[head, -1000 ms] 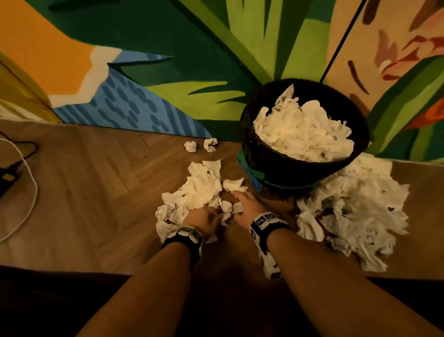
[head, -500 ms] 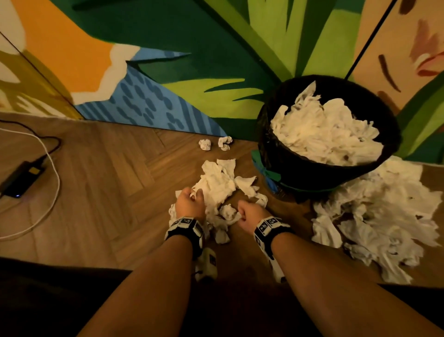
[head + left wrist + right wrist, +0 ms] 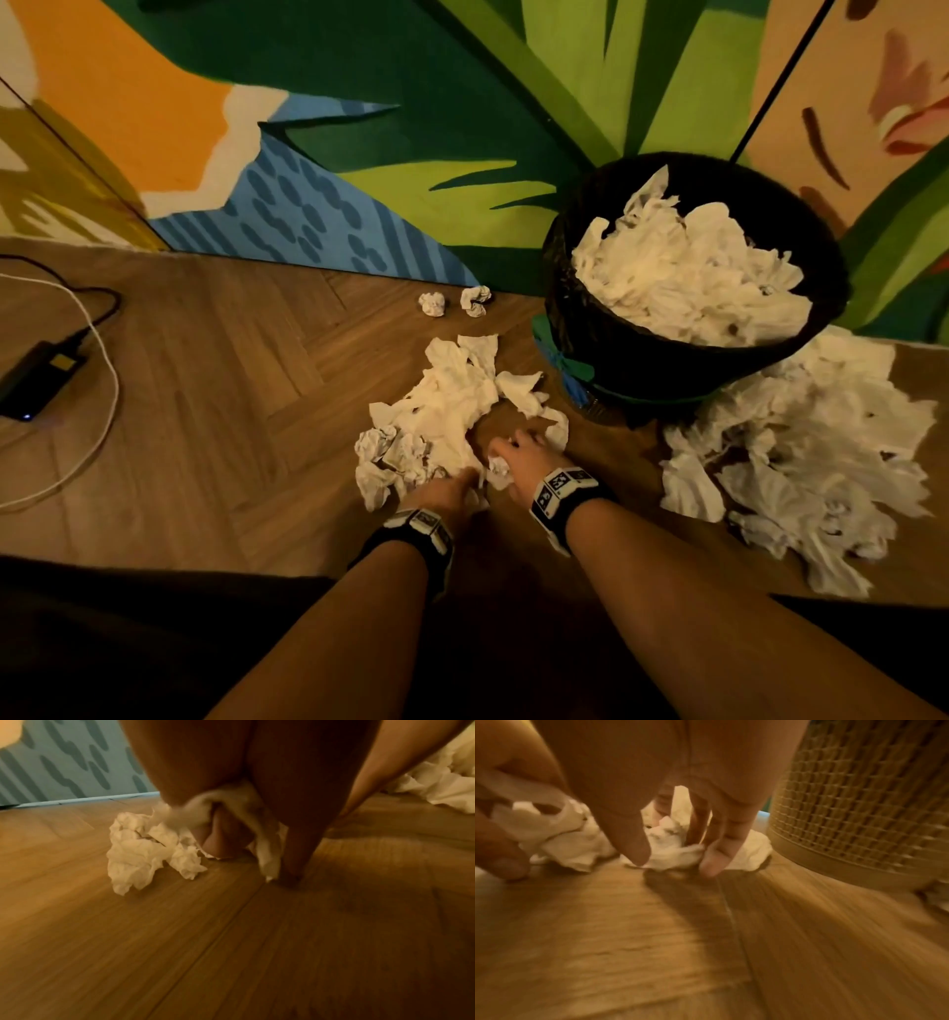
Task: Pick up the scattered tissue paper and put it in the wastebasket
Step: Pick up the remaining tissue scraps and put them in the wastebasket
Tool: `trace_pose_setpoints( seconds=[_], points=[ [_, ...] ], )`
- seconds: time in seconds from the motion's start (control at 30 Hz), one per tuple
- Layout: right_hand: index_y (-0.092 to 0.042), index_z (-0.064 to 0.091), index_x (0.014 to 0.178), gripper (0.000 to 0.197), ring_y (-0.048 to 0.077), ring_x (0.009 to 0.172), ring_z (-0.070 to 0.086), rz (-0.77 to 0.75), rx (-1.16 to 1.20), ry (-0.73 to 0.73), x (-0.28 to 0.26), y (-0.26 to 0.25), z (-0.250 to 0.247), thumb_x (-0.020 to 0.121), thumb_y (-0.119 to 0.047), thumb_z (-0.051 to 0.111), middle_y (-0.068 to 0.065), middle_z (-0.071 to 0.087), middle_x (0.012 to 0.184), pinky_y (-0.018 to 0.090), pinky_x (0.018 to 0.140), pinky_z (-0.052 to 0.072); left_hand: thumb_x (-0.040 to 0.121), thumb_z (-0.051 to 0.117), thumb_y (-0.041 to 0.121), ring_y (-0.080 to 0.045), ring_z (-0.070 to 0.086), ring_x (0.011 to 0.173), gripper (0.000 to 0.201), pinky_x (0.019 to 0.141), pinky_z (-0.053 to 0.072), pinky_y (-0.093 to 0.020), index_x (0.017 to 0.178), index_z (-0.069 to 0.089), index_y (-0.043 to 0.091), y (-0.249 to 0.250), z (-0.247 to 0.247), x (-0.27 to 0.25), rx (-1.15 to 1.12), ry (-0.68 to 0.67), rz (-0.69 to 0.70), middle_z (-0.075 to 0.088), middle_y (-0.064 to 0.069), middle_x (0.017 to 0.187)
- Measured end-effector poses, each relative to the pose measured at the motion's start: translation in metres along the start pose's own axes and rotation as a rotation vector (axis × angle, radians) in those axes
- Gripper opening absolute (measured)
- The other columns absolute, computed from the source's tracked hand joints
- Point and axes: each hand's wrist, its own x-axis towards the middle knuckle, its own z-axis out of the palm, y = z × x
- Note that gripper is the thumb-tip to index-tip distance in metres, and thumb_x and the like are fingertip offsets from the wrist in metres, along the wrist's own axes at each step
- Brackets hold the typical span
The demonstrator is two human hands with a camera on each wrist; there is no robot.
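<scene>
I had both hands low on the floor [image 3: 215,411], close together at the near edge of the tissue pile [image 3: 441,411]. My left hand [image 3: 447,491] had its fingers curled around a strip of tissue [image 3: 228,807]. My right hand [image 3: 524,455] pinched a small wad [image 3: 670,850] between thumb and fingertips. The pile lay just left of the basket [image 3: 580,329], already heaped with white paper. Half a second before, my left hand was further forward on the pile.
</scene>
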Motion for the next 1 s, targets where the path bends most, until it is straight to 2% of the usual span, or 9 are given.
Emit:
trace_pose_setpoints(
  seconds=[0.17,0.37,0.5,0.57,0.63,0.73,0.83,0.93,1.0],
  points=[
    [-0.028,0.042,0.113,0.030,0.030,0.109,0.054,0.050,0.090,0.030,-0.012,0.023,0.008,0.091,-0.025,0.063,0.002,0.043,0.123,0.033,0.076,0.045,0.093,0.059,0.046,-0.024,0.053,0.124,0.043,0.100,0.043,-0.034,0.135,0.054,0.036,0.001,0.001,0.009,-0.001,-0.019,-0.006,0.056,-0.001,0.138],
    [-0.031,0.040,0.130,0.057,0.032,0.135,0.026,-0.105,-0.250,0.076,-0.025,0.020,0.015,0.083,-0.027,0.072,0.002,0.022,0.149,0.050,0.100,0.039,0.095,0.052,0.042,-0.024,0.064,0.107,0.035,0.082,0.046,-0.025,0.121,0.064,0.023,0.005,0.001,-0.003,-0.171,0.124,0.051,0.069,-0.005,0.116],
    [-0.033,0.026,0.150,0.063,0.040,0.142,0.019,-0.100,-0.226,-0.165,-0.029,0.004,0.023,0.095,-0.024,0.056,0.007,0.017,0.157,0.054,0.111,0.033,0.094,0.047,0.060,-0.028,0.063,0.105,0.053,0.087,0.046,-0.032,0.109,0.067,0.014,0.008,-0.011,-0.012,-0.293,0.217,-0.121,0.068,-0.009,0.112],
    [-0.026,0.031,0.151,0.052,0.040,0.141,0.024,-0.027,-0.178,-0.209,-0.033,0.002,0.026,0.101,-0.026,0.046,0.012,0.021,0.158,0.050,0.114,0.029,0.092,0.041,0.069,-0.027,0.064,0.098,0.061,0.088,0.048,-0.035,0.095,0.067,0.014,0.005,-0.018,-0.016,-0.454,0.276,-0.192,0.068,-0.009,0.103],
    [-0.019,0.051,0.136,0.035,0.036,0.127,0.047,0.015,-0.043,-0.165,-0.041,0.010,0.028,0.101,-0.020,0.044,0.015,0.045,0.144,0.040,0.103,0.040,0.096,0.039,0.064,-0.029,0.064,0.093,0.056,0.088,0.049,-0.036,0.077,0.064,0.016,0.001,-0.026,-0.017,-0.628,0.362,-0.199,0.068,-0.010,0.094],
    [-0.029,0.061,0.086,0.023,0.025,0.091,0.062,0.119,0.180,-0.043,-0.055,0.032,0.027,0.089,-0.008,0.052,0.000,0.062,0.102,0.032,0.080,0.055,0.100,0.046,0.048,-0.033,0.062,0.107,0.042,0.092,0.046,-0.036,0.100,0.069,0.013,-0.006,-0.037,-0.018,-0.797,0.513,-0.208,0.067,-0.016,0.111],
    [-0.031,0.072,0.070,0.037,0.013,0.089,0.062,0.246,0.333,0.060,-0.064,0.051,0.017,0.084,0.001,0.058,-0.014,0.059,0.096,0.027,0.076,0.056,0.095,0.054,0.051,-0.032,0.057,0.117,0.057,0.098,0.044,-0.037,0.137,0.052,0.012,-0.004,-0.045,-0.022,-0.800,0.539,-0.232,0.058,-0.013,0.135],
    [-0.030,0.073,0.058,0.037,0.006,0.067,0.062,0.311,0.425,0.174,-0.071,0.066,0.004,0.084,-0.007,0.059,-0.017,0.066,0.074,0.021,0.056,0.055,0.079,0.072,0.059,-0.029,0.057,0.119,0.074,0.099,0.046,-0.039,0.136,0.055,0.016,0.001,-0.052,-0.026,-0.753,0.455,-0.194,0.061,-0.006,0.133],
    [-0.029,0.069,0.060,0.027,0.003,0.066,0.058,0.337,0.481,0.234,-0.081,0.074,-0.005,0.084,-0.017,0.066,-0.014,0.067,0.075,0.015,0.052,0.045,0.073,0.082,0.047,-0.029,0.058,0.118,0.076,0.098,0.047,-0.037,0.135,0.055,0.014,0.006,-0.056,-0.029,-0.692,0.411,-0.164,0.061,-0.006,0.131]
  ],
)
